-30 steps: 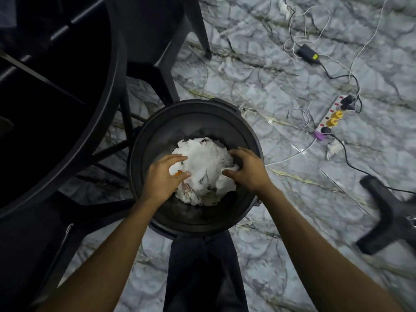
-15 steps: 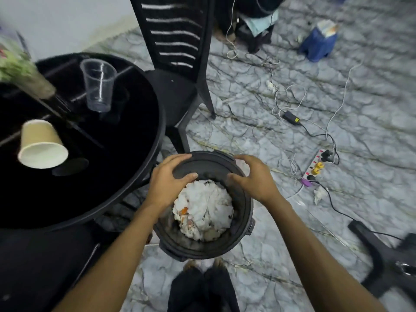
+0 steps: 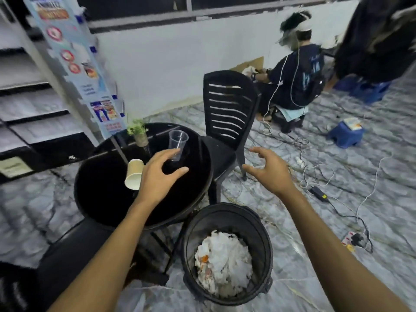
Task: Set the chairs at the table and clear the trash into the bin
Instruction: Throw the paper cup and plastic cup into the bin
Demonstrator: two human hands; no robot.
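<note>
A black bin [image 3: 258, 228] stands on the floor below me, holding crumpled white paper trash [image 3: 222, 266]. Left of it is a round black table [image 3: 101, 199]. On the table a paper cup [image 3: 134, 174] lies on its side and a clear plastic cup [image 3: 177, 143] stands upright. My left hand [image 3: 159, 176] hovers open above the table, just in front of the clear cup. My right hand [image 3: 270, 170] is open in the air, right of the table. A black slatted chair [image 3: 227, 113] stands at the table's far right side.
A small potted plant [image 3: 138, 134] sits at the table's back. Another black chair's seat [image 3: 67, 255] is at lower left. Cables, a charger [image 3: 318, 192] and a power strip [image 3: 351, 240] lie on the marble floor. A seated person [image 3: 297, 79] and blue stools [image 3: 345, 134] are behind.
Both hands have lifted off the trash in the bin and risen over the table with fingers spread. My view has tilted up from the bin to the room.
</note>
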